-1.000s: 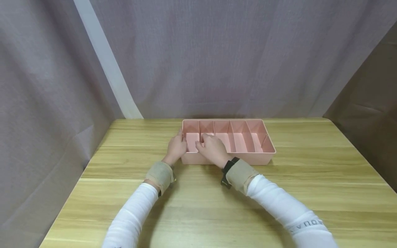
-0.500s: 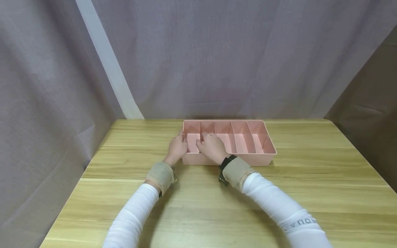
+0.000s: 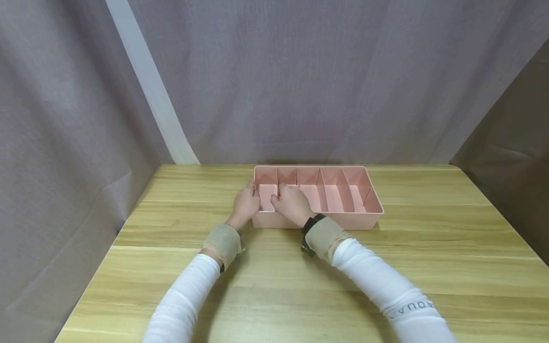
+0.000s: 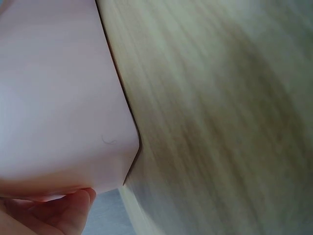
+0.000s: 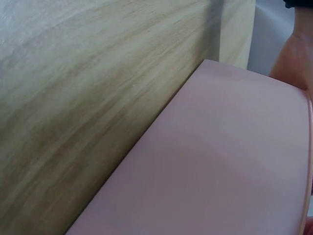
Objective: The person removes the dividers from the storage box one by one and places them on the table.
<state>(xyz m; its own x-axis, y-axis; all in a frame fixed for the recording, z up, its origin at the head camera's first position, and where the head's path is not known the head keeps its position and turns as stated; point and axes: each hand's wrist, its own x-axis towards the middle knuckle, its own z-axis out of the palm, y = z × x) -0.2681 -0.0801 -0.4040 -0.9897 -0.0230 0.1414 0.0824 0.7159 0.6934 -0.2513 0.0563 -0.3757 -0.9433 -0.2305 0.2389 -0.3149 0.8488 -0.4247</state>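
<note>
A long pink divider box stands upright near the table's back edge, split into several compartments by upright dividers. At its left end, my left hand grips the wall, the thumb towards the inside. Curled fingers show against the pink wall in the left wrist view. My right hand reaches over the front rim and pinches the leftmost divider between thumb and index finger. The back of that hand covers part of the second compartment. Pink wall fills much of the right wrist view.
The box rests on a light wood-grain table. Grey curtain hangs right behind the table, with more cloth at both sides. A pale vertical strip runs down the curtain at the left.
The right wrist and forearm have shifted slightly left, while the right fingers stay at the leftmost divider. The left hand keeps its hold on the box end.
</note>
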